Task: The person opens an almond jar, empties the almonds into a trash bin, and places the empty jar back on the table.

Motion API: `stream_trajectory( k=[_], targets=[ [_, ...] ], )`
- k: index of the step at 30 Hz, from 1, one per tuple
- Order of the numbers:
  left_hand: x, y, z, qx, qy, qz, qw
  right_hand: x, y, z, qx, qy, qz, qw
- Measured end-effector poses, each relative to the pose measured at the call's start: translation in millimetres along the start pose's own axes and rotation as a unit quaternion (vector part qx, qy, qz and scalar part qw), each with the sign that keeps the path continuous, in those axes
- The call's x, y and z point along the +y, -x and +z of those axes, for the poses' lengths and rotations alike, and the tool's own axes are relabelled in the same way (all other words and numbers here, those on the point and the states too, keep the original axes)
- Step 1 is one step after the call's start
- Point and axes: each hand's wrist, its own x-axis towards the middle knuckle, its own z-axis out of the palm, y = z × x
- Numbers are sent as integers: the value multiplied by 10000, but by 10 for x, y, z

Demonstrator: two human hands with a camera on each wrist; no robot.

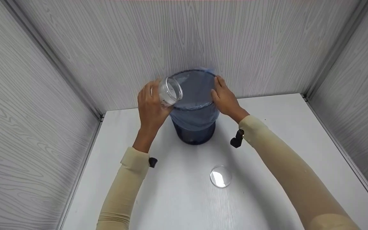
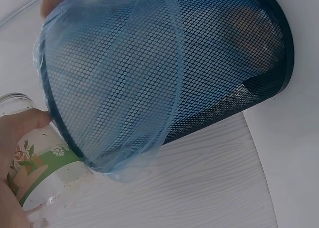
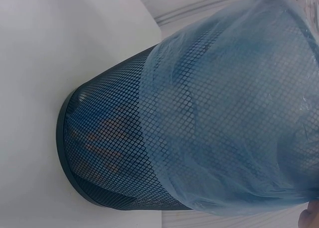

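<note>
My left hand (image 1: 149,107) grips a clear jar (image 1: 165,95) tilted toward the mouth of a mesh waste bin (image 1: 194,136). In the left wrist view the jar (image 2: 57,163) bears a green band with printed flowers, and its side is right at the bin's rim. A thin blue plastic bag (image 1: 192,119) lines the bin and folds down over its outside. Thumb inside and fingers outside, my right hand (image 1: 228,99) holds the rim on the right through the bag. Through the mesh in the right wrist view, blurred orange-brown contents (image 3: 107,138) show low in the bin.
A clear round disc (image 1: 220,176), like a lid, lies on the white table (image 1: 177,198) in front of the bin. Grey wood-grain panels (image 1: 133,41) stand behind and at both sides. The bin is close to the back panel.
</note>
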Motion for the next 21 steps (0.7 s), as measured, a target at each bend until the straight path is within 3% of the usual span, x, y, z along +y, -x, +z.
stream_trajectory(
  k=[21],
  targets=[
    [-4, 190, -16, 146, 309, -382, 9987, 21, -9, -20, -30, 60, -30, 10000]
  ],
)
